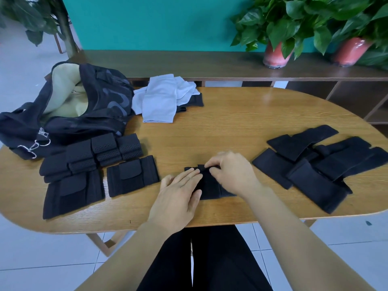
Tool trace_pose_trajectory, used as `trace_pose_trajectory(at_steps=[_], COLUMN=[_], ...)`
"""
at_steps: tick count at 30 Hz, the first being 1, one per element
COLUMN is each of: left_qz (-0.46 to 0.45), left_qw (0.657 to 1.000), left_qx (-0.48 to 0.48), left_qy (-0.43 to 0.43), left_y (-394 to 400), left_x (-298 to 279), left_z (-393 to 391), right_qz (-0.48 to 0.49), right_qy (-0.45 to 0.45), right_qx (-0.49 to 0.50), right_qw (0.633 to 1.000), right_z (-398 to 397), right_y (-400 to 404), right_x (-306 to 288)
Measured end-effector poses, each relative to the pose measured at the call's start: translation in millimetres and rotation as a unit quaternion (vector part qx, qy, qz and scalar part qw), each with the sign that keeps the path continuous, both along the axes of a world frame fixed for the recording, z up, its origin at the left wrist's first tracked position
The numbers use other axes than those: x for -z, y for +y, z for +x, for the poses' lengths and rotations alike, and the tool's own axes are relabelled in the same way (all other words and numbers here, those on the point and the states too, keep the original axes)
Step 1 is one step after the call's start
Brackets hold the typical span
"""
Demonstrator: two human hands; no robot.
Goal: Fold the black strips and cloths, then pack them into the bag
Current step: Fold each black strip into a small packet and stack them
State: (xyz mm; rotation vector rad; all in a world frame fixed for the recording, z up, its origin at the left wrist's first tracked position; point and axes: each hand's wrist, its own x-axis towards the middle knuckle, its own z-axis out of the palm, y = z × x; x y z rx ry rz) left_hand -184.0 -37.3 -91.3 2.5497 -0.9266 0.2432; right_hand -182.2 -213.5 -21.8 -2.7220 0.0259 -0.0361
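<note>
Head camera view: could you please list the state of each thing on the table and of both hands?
Bag: open, lying at the table's left end.
Black strip: part folded, under both hands.
Left hand: flat, pressing the strip.
Right hand: pinching the strip's far edge.
Folded black pieces: stacked beside the bag.
Unfolded black strips: loose overlapping pile, right.
Light cloths: loosely heaped, unpacked.

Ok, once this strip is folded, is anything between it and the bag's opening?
Yes. The folded black strips lie stacked on the table between the strip being folded and the bag. The bag's open mouth faces up, so lifting the strip over that stack should likely clear it.
</note>
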Motion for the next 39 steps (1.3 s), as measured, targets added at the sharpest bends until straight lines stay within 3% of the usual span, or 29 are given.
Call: trace_pose_trajectory(at_steps=[3,6,10,16,22,26,30,35,39], left_qz=[0.0,-0.004,-0.016,-0.035,-0.085,-0.037,0.034,0.017,-0.04], left_qw=[1.0,1.0,1.0,0.999,0.994,0.982,0.96,0.94,0.942], left_qx=[-0.003,-0.002,-0.003,0.003,-0.052,-0.136,-0.182,-0.197,-0.191], left_qy=[-0.01,-0.013,-0.014,-0.002,0.038,0.122,0.211,0.278,0.274], left_y=[-0.1,-0.9,-1.7,-1.3,-2.6,-13.7,-28.1,-32.5,-27.5], left_x=[-1.6,-1.5,-1.2,-0.5,-7.9,-29.1,-48.5,-57.1,-54.7], left_z=[-1.6,-1.7,-1.1,-1.6,0.5,4.7,19.2,32.1,23.5], right_qz=[-0.092,-0.102,-0.133,-0.128,0.046,0.017,-0.032,-0.015,0.061], right_qy=[-0.104,-0.186,-0.203,-0.187,-0.124,0.005,0.092,0.111,0.024], right_qx=[-0.03,-0.024,-0.015,-0.017,0.105,0.141,0.112,0.128,0.169], right_qw=[0.99,0.977,0.97,0.974,0.986,0.99,0.989,0.985,0.983], right_z=[-15.7,-24.3,-31.3,-32.7,-31.1,-23.2,-14.8,-9.1,-13.2], right_y=[5.3,8.7,14.3,17.0,-10.3,-25.3,-26.7,-21.7,-14.0], right_x=[22.5,45.0,57.5,53.8,40.8,32.2,24.7,18.7,27.8])
